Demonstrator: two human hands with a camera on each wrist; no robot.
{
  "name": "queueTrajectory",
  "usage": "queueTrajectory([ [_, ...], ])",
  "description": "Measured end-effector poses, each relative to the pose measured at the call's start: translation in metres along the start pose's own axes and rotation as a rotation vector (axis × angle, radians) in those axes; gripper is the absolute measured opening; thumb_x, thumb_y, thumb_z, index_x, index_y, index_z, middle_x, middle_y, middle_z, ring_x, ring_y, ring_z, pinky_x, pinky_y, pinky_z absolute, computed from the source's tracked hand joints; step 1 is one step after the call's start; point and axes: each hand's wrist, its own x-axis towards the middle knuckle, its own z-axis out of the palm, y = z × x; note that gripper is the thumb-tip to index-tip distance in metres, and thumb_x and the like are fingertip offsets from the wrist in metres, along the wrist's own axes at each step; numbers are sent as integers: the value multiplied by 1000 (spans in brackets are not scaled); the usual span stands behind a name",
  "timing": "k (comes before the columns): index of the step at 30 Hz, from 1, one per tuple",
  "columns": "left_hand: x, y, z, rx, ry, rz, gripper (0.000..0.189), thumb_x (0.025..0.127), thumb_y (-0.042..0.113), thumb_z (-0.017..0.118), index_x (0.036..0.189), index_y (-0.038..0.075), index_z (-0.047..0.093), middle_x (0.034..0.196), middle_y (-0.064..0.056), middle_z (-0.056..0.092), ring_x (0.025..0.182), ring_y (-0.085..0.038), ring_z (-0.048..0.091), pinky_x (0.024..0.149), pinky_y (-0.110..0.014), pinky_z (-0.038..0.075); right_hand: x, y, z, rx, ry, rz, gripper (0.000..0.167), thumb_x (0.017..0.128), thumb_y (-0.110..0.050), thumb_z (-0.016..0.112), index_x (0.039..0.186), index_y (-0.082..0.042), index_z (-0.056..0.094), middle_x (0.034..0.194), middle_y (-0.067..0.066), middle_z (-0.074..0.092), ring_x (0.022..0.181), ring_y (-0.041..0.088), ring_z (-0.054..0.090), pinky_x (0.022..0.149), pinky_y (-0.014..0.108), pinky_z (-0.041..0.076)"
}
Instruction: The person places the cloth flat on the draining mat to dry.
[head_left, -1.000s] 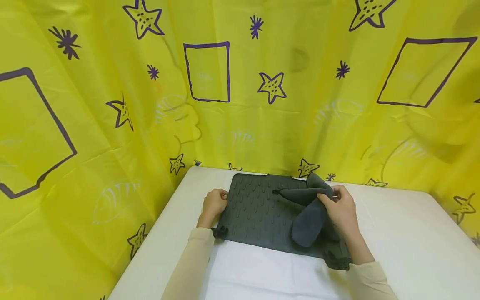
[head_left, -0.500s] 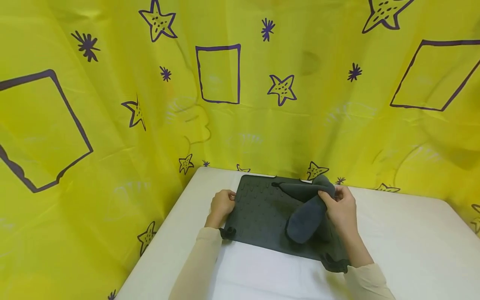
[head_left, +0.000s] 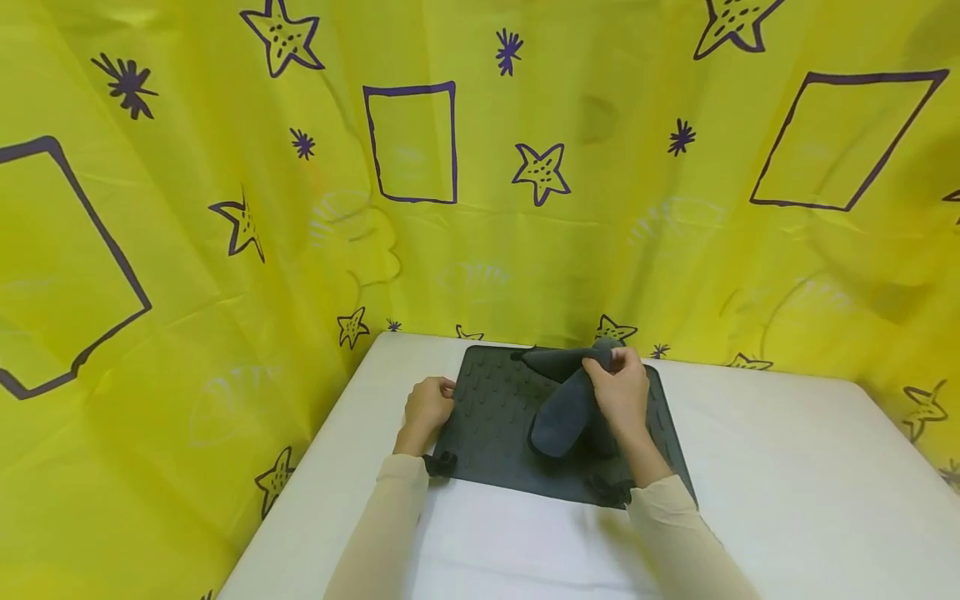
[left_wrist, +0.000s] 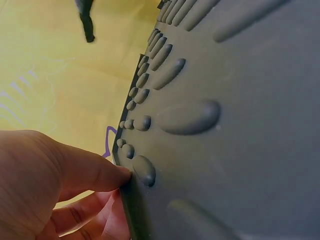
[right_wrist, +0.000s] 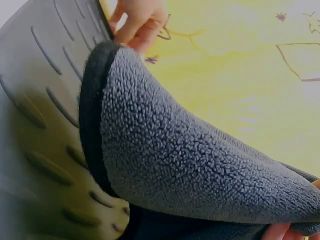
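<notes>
A dark grey rubber mat (head_left: 491, 417) with rows of raised oval ridges lies on the white table. My left hand (head_left: 429, 408) pinches its left edge, the thumb on the ridged face and the fingers behind it, as the left wrist view shows of the mat (left_wrist: 260, 130). Over the mat's right half my right hand (head_left: 624, 387) holds a bunched grey cloth (head_left: 562, 414) by its upper part, between thumb and fingers. Fuzzy pile and a black bound edge show on the cloth (right_wrist: 170, 145) in the right wrist view. Its lower flaps hang close over the ridges.
The white table (head_left: 772, 467) extends around the mat on the left, right and front. A yellow curtain (head_left: 480, 242) with purple stars and frames hangs behind the table and along its left side. Black straps (head_left: 441, 464) circle both wrists.
My right hand has carried the cloth leftward and slightly away across the mat, baring the mat's right edge. My left hand keeps its pinch on the left edge.
</notes>
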Motion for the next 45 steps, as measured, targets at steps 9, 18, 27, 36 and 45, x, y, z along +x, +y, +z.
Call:
queueTrajectory([
  [9,-2,-1,-3,-3,-9,-1,28,87,5,66,113,10,77,98,-6,76,88,-27,69,79,-44,55,3,10,28,-52,-3,12,29,92,-26,70,104,-6,52,94,11,56,86,29,54,71,34,40],
  [18,0,0,0,1,3,1,25,88,5,66,111,9,77,97,-7,76,87,-26,69,79,-43,55,10,26,33,-94,-116,48,40,95,-32,69,116,-3,51,106,15,57,96,32,56,79,37,42],
  [27,-1,-1,0,-7,11,6,25,88,6,66,110,8,77,96,-7,76,86,-25,69,77,-42,54,7,37,18,-71,-413,54,72,99,-45,64,149,-2,35,146,23,47,135,41,48,111,55,41],
  [36,1,2,-1,-51,-23,23,25,92,15,68,116,10,75,112,-15,73,100,-33,69,84,-49,55,-4,47,-21,-236,-521,-63,57,101,-38,63,141,-1,47,143,24,53,128,41,55,101,54,50],
  [45,-7,27,-4,-121,-103,254,12,95,15,70,103,8,74,103,-10,75,93,-25,67,84,-43,55,-10,63,-39,-391,-602,-143,45,96,-30,70,125,2,57,124,23,63,109,35,62,91,50,53],
])
